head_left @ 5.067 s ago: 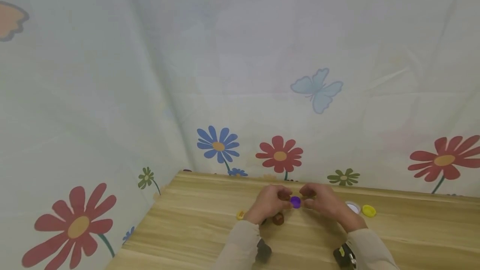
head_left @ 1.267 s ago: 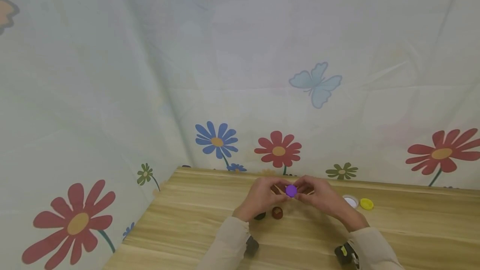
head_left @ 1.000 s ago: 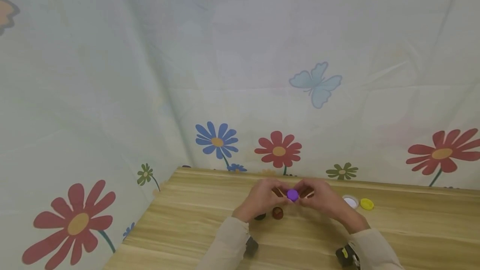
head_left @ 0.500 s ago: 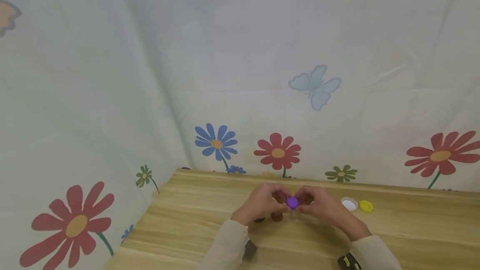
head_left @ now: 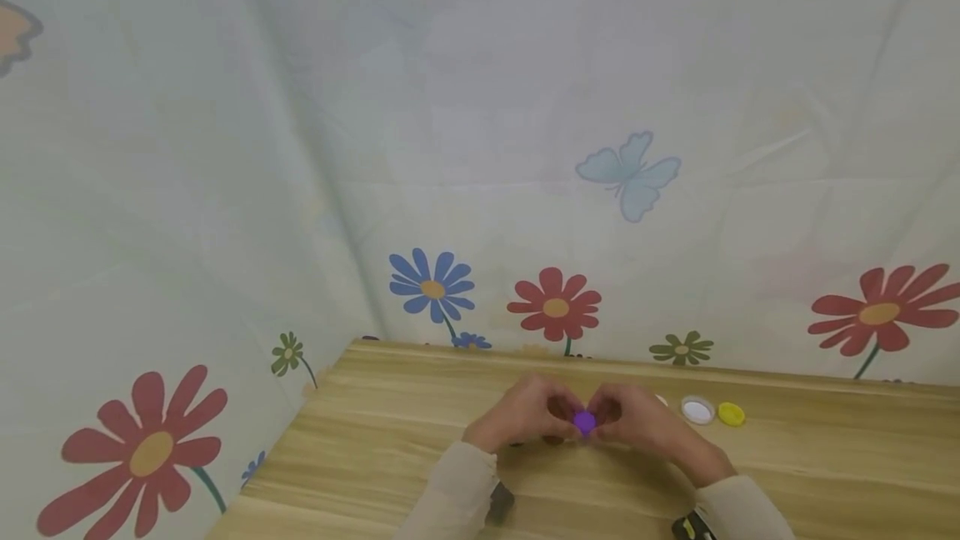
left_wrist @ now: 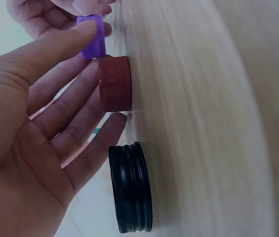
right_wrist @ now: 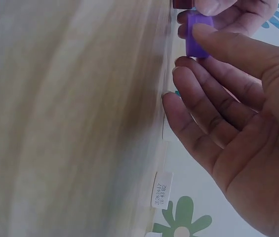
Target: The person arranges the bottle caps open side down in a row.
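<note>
Between my two hands is a small purple bottle cap (head_left: 585,422), just over the wooden table. My left hand (head_left: 521,413) pinches one side of it between thumb and fingers. The right hand (head_left: 637,417) pinches the opposite side, its thumb on the purple cap (right_wrist: 196,43) in the right wrist view. Below the left fingers, the left wrist view has a dark red cap (left_wrist: 115,84) and a ridged black cap (left_wrist: 130,188) on the table. Both are mostly hidden behind the left hand in the head view.
Right of the right hand lie a white lid (head_left: 697,411) and a yellow cap (head_left: 732,414). A white cap with printed numbers (right_wrist: 162,190) shows in the right wrist view. Flower-printed cloth (head_left: 480,148) hangs behind the table's back edge.
Five seconds ago the purple cap showed its hollow side, with the right fingers spread; later both hands gripped it with its flat face showing. In the last second hands and cap have sunk toward the table.
</note>
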{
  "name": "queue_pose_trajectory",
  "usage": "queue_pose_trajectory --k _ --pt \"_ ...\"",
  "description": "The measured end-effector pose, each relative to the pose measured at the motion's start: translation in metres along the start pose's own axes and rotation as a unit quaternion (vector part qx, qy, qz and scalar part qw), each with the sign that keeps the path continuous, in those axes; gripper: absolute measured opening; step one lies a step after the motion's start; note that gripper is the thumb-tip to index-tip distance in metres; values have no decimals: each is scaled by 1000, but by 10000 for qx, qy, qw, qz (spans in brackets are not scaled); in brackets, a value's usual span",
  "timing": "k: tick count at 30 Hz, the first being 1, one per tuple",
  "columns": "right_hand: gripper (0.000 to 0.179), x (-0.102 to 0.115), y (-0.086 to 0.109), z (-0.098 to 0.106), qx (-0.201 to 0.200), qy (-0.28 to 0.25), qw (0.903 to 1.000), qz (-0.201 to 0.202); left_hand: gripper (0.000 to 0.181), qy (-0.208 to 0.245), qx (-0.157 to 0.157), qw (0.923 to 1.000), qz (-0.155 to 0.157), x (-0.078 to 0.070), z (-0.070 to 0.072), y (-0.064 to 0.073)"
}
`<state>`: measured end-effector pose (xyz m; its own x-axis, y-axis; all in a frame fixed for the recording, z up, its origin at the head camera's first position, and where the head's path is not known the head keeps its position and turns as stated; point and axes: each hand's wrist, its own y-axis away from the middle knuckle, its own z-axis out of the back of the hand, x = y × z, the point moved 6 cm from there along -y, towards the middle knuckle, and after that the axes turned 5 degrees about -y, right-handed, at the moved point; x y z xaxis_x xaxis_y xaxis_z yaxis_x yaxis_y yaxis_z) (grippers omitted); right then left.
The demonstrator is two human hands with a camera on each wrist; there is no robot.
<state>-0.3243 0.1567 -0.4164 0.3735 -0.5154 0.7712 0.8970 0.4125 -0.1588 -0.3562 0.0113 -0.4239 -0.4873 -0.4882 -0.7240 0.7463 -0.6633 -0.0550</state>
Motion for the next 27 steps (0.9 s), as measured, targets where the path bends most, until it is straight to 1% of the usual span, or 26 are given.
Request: queue_pose_trajectory --k 10,14,20,27 --pt "21 4 1 -4 150 55 9997 200 22 -67 22 10000 7 3 -3 -1" --pt "20 4 2 -5 191 52 9994 293 22 -220 19 9998 27 3 -3 -2" --pt "20 4 3 -6 213 52 9993 310 22 -565 23 9984 -9 3 -3 -3" --pt "21 4 2 -6 220 28 9989 405 22 -671 48 9977 -97 0 -2 -1"
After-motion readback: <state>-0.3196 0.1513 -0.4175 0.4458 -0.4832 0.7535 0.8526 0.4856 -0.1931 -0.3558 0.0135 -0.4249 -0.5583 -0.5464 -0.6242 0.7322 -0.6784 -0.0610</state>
